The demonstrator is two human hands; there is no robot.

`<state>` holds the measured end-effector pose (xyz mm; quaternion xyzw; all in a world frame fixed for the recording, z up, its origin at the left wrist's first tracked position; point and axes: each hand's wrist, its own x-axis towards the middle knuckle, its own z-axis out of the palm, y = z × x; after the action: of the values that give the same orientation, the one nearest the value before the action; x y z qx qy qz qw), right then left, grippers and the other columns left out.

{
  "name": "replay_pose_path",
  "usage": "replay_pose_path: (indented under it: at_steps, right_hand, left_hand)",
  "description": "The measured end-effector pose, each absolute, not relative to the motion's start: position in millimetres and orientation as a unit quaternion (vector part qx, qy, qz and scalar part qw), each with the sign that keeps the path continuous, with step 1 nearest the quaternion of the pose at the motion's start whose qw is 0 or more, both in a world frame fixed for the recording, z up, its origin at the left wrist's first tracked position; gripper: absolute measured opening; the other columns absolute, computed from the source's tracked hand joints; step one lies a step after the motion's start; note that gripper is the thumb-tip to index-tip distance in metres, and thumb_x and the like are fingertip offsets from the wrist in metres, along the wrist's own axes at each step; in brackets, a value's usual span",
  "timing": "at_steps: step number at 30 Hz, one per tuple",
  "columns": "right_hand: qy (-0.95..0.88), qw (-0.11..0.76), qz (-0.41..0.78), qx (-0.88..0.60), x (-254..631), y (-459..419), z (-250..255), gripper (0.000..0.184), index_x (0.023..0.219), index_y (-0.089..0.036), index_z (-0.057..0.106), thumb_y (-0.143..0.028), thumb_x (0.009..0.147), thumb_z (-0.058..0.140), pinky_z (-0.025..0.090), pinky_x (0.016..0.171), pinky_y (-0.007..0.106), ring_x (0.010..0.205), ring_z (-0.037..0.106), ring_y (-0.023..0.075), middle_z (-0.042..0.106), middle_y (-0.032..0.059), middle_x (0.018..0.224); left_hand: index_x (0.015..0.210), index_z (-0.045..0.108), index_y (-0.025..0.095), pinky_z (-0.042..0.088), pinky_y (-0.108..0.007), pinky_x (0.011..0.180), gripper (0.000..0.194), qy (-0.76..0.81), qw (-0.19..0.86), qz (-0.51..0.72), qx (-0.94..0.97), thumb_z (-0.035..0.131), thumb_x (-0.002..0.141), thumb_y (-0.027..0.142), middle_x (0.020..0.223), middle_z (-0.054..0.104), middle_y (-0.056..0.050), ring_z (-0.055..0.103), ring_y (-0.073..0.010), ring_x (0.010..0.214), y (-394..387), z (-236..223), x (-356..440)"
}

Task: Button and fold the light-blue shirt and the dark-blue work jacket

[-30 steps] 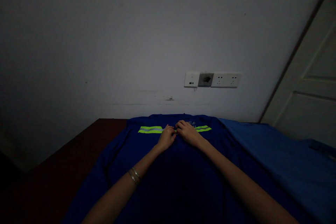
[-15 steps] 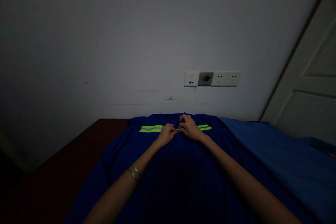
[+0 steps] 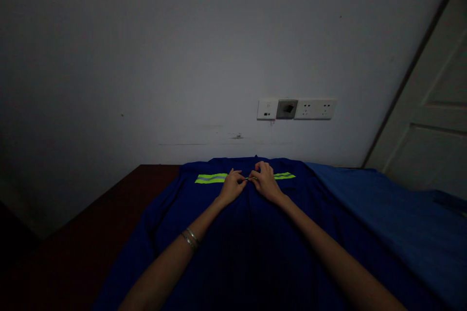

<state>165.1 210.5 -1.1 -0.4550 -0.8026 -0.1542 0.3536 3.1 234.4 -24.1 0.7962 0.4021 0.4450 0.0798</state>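
Note:
A dark blue work jacket (image 3: pixel 204 214) lies spread out with its collar end toward the wall. Across its chest runs a yellow-green reflective strip (image 3: pixel 210 178), broken at the front middle where both hands are. My left hand (image 3: pixel 231 187) pinches the jacket's front edge between thumb and fingers. Close on the other side, my right hand (image 3: pixel 265 182) grips the facing edge with bent fingers, and the fingertips of both hands nearly meet. Any button or fastener between them is too small and dark to make out. Two bracelets (image 3: pixel 190 238) circle my left wrist.
A lighter blue cloth (image 3: pixel 379 209) lies to the right of the jacket. The dark red tabletop (image 3: pixel 109 218) shows at the left. Behind stands a grey-white wall (image 3: pixel 189 58) with a row of sockets (image 3: pixel 314 109). A panelled door (image 3: pixel 430 112) is at the right.
My right hand has shifted slightly and its fingers are drawn closer together at the jacket's front. The left hand stays nearly in place; the view has moved a little.

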Motion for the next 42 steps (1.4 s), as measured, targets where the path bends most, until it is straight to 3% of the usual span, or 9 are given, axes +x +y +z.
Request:
replay_pose_path:
  at_steps: [5, 9, 13, 19, 25, 30, 42]
  right_hand:
    - [-0.814, 0.293, -0.231, -0.445, 163, 206, 0, 0.011, 0.082, -0.018, 0.063, -0.021, 0.082, 0.053, 0.029, 0.090, 0.043, 0.096, 0.038, 0.0226, 0.048, 0.0087, 0.096]
    - [-0.840, 0.256, -0.223, -0.424, 168, 205, 10, 0.008, 0.082, -0.020, 0.065, -0.024, 0.078, 0.059, 0.025, 0.096, 0.048, 0.108, 0.035, 0.0254, 0.048, 0.0095, 0.108]
    - [-0.857, 0.234, -0.200, -0.413, 171, 207, 20, 0.013, 0.087, -0.021, 0.067, -0.025, 0.076, 0.062, 0.029, 0.094, 0.048, 0.115, 0.031, 0.0280, 0.046, 0.0102, 0.118]
    - [-0.886, 0.169, -0.182, -0.393, 164, 209, 23, 0.017, 0.084, -0.017, 0.068, -0.016, 0.082, 0.052, 0.033, 0.090, 0.045, 0.113, 0.034, 0.0265, 0.050, 0.0117, 0.113]
    - [-0.897, 0.147, -0.185, -0.374, 164, 211, 25, 0.018, 0.087, -0.015, 0.066, -0.019, 0.084, 0.049, 0.036, 0.085, 0.039, 0.109, 0.036, 0.0247, 0.050, 0.0124, 0.110]
    - [-0.902, 0.167, -0.177, -0.357, 168, 213, 20, 0.016, 0.086, -0.014, 0.064, -0.016, 0.084, 0.048, 0.037, 0.081, 0.035, 0.105, 0.038, 0.0227, 0.050, 0.0110, 0.108]
    - [-0.835, 0.365, -0.075, -0.405, 169, 217, -5, 0.010, 0.080, -0.017, 0.060, -0.012, 0.079, 0.051, 0.038, 0.081, 0.036, 0.095, 0.041, 0.0210, 0.045, 0.0087, 0.100]
  left_hand:
    - [0.070, 0.068, 0.017, 0.029, -0.050, 0.103, 0.008, 0.409, 0.080, 0.443, 0.794, 0.061, 0.072, 0.013, 0.082, 0.071, -0.007, 0.060, -0.0225, 0.101, 234, -26, 4]
    - [0.068, 0.067, 0.017, 0.028, -0.050, 0.104, 0.010, 0.405, 0.094, 0.422, 0.806, 0.060, 0.070, 0.011, 0.082, 0.071, -0.006, 0.060, -0.0220, 0.102, 235, -28, 4]
    - [0.068, 0.067, 0.017, 0.027, -0.049, 0.105, 0.011, 0.410, 0.096, 0.407, 0.810, 0.059, 0.070, 0.010, 0.083, 0.071, -0.006, 0.060, -0.0224, 0.102, 235, -28, 4]
    - [0.067, 0.067, 0.018, 0.027, -0.049, 0.105, 0.012, 0.405, 0.091, 0.400, 0.817, 0.058, 0.070, 0.009, 0.082, 0.071, -0.005, 0.059, -0.0219, 0.103, 235, -28, 5]
    - [0.071, 0.068, 0.018, 0.027, -0.050, 0.105, 0.014, 0.400, 0.082, 0.383, 0.828, 0.057, 0.072, 0.010, 0.084, 0.071, -0.006, 0.059, -0.0218, 0.104, 236, -31, 3]
    - [0.070, 0.069, 0.017, 0.027, -0.049, 0.104, 0.013, 0.404, 0.076, 0.376, 0.831, 0.057, 0.073, 0.011, 0.082, 0.071, -0.007, 0.059, -0.0223, 0.103, 234, -27, 3]
    - [0.070, 0.070, 0.021, 0.030, -0.048, 0.102, 0.013, 0.421, 0.104, 0.418, 0.798, 0.059, 0.073, 0.016, 0.082, 0.072, -0.004, 0.063, -0.0201, 0.096, 231, -23, 4]
